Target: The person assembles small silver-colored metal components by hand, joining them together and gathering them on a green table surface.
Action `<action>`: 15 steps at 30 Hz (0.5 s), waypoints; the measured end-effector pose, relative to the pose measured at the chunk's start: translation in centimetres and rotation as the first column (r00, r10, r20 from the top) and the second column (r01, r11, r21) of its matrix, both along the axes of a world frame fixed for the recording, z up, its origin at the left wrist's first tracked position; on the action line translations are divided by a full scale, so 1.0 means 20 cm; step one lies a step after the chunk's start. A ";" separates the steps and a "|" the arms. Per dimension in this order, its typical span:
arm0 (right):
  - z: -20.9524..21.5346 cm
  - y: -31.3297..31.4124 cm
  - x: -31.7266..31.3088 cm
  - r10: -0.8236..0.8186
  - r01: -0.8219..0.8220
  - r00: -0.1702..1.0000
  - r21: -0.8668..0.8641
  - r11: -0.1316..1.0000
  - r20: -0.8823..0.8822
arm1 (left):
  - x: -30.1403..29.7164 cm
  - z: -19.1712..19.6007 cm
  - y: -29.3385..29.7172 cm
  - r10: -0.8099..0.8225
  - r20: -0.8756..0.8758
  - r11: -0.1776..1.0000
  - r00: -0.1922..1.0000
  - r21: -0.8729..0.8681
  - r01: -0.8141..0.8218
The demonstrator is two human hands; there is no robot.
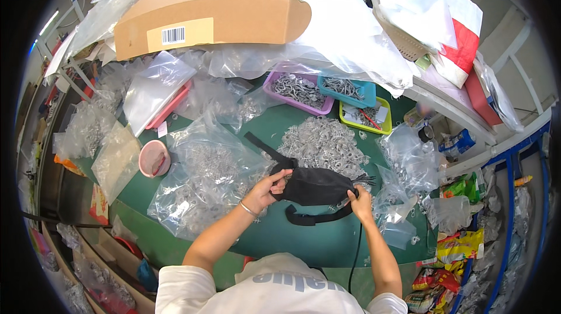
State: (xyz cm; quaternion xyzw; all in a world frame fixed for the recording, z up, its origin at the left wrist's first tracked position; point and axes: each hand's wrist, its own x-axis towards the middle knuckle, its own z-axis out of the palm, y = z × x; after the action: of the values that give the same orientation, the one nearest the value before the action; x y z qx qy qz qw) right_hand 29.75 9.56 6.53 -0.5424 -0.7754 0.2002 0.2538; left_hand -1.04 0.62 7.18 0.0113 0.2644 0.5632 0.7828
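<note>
A black fabric pouch with strap ends is stretched between my two hands over the green work table. My left hand pinches its left end, next to a black strap that sticks out to the far left. At the other end, my right hand is closed on the pouch's edge. Another black strap loops below it. From near my right hand a thin black cord hangs toward me. Right behind the pouch lies a heap of small metal pieces.
Clear bags of small parts lie to the left, near a pink cup. Purple, blue and yellow-green trays stand behind the heap. A cardboard box is at the back; more clear bags lie right.
</note>
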 end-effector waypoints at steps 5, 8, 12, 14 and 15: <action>0.57 -0.20 -0.03 -0.066 -0.024 0.961 -0.319 0.947 -0.268 | 0.05 0.54 -0.12 0.213 -0.155 0.951 0.965 0.261 -0.169; 0.80 -0.35 0.16 -0.175 -0.012 0.904 -0.433 0.901 -0.390 | 0.06 0.80 -0.28 0.422 -0.234 0.781 0.876 0.584 -0.220; 1.15 -0.51 0.38 -0.295 0.065 0.814 -0.426 0.902 -0.500 | 0.11 0.99 -0.41 0.654 -0.309 0.546 0.691 0.824 -0.149; 1.27 -0.59 0.51 -0.294 0.072 0.796 -0.399 0.914 -0.529 | 0.17 1.04 -0.49 0.673 -0.309 0.518 0.672 0.846 -0.129; 1.32 -0.65 0.58 -0.280 0.070 0.802 -0.382 0.921 -0.528 | 0.22 1.05 -0.53 0.671 -0.306 0.517 0.675 0.846 -0.131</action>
State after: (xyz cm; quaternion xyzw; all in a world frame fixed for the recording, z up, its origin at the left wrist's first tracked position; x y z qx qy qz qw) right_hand 41.35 -3.44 32.86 -0.5628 -0.5613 0.4615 0.3939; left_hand 3.36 -9.94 28.28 0.4553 0.2269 0.7589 0.4065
